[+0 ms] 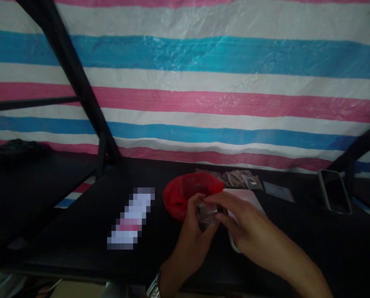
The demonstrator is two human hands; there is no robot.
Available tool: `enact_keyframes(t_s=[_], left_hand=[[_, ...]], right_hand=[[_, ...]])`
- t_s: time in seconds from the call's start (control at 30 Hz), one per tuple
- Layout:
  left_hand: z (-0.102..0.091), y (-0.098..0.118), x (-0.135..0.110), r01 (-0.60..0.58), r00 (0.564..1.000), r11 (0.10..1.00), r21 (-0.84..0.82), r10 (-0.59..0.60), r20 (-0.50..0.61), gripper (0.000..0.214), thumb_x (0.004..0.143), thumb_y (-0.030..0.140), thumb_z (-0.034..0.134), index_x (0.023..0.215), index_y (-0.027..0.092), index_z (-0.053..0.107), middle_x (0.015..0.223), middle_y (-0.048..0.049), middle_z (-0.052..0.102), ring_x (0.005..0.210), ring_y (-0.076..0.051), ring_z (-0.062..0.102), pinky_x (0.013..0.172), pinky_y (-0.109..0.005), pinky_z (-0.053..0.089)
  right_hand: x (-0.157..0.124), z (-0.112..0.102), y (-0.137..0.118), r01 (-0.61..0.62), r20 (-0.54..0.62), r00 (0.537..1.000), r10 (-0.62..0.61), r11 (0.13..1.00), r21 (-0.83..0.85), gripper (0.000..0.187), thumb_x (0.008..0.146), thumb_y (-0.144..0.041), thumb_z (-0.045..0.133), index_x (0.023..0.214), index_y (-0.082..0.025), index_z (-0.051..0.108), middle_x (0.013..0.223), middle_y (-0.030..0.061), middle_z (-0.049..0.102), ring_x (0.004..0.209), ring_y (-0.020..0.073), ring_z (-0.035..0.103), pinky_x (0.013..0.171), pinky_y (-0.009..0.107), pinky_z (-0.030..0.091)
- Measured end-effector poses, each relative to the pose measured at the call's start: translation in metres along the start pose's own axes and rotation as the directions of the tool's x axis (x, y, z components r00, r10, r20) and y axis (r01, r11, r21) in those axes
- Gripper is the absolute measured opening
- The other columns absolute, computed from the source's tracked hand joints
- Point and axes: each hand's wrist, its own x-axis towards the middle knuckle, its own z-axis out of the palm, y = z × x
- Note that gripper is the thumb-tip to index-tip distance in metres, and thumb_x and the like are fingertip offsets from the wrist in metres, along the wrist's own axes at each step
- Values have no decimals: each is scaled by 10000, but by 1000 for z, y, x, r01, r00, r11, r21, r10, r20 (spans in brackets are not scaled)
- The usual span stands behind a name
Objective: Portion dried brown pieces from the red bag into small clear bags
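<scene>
Over the black table [79, 231], my left hand [193, 229] and my right hand [237, 217] meet around a small clear plastic packet [206, 213]. Both hands pinch it with closed fingers. Just behind them lies a red plastic bag [185, 190], bunched up. A white sheet or dish [250, 196] shows partly under my right hand. A metal watch band [154, 287] sits on my left wrist.
Several small filled clear packets [241, 179] lie behind the red bag, with an empty clear pouch [278, 191] to their right. A phone [334, 191] rests at the table's right. A blurred paper [132, 219] lies left. A striped tarp [203, 82] hangs behind; black frame bars [70, 74] cross it.
</scene>
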Motion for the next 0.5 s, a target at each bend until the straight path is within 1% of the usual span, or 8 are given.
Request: enact_keyframes(t_s=[0.07,0.13,0.2,0.27,0.37,0.5], left_hand=[[-2,-4,-2,-13,999,998,59,16,-35,555,962,299,662,1424,283,354,1425,-102,619,1280,-234,668,1095,-438,532],[-4,-8,-3,-22,998,993,118,29,-59,584,972,299,656,1447,289,316,1458,-117,593,1321,-245,645,1124,-469,514],[-5,-9,-3,-30,997,989,142,39,-61,592,981,294,647,1457,291,296,1451,-118,592,1321,-241,646,1125,-470,516],[-5,-7,-4,-43,998,990,133,49,-45,592,987,287,642,1461,293,288,1434,-109,604,1305,-230,658,1112,-450,529],[-4,-3,-4,-47,998,992,116,53,-46,563,984,290,652,1440,291,322,1413,-92,621,1298,-217,661,1109,-426,532],[-6,2,-2,2,998,990,143,8,-69,491,954,302,694,1381,273,454,1384,-75,657,1296,-225,653,1134,-440,506]], right_hand=[[1,7,0,-17,40,999,16,1000,27,406,1053,-140,506,1393,-310,650,1409,40,699,1296,206,655,1123,373,524],[2,12,1,-35,44,999,32,998,60,381,1072,-175,494,1393,-307,649,1416,43,695,1302,208,653,1132,383,520],[4,14,3,-55,29,998,53,993,101,371,1072,-188,501,1387,-306,657,1408,45,702,1291,212,661,1137,397,519],[5,14,5,-77,27,997,74,988,133,367,1067,-197,515,1382,-305,668,1400,50,709,1279,220,669,1141,417,519],[6,11,11,-97,9,995,96,987,126,356,1066,-227,524,1385,-281,673,1419,75,700,1303,242,656,1160,453,505],[1,6,15,-73,-36,997,75,996,59,360,1082,-271,503,1407,-296,655,1448,77,677,1350,245,629,1183,460,490]])
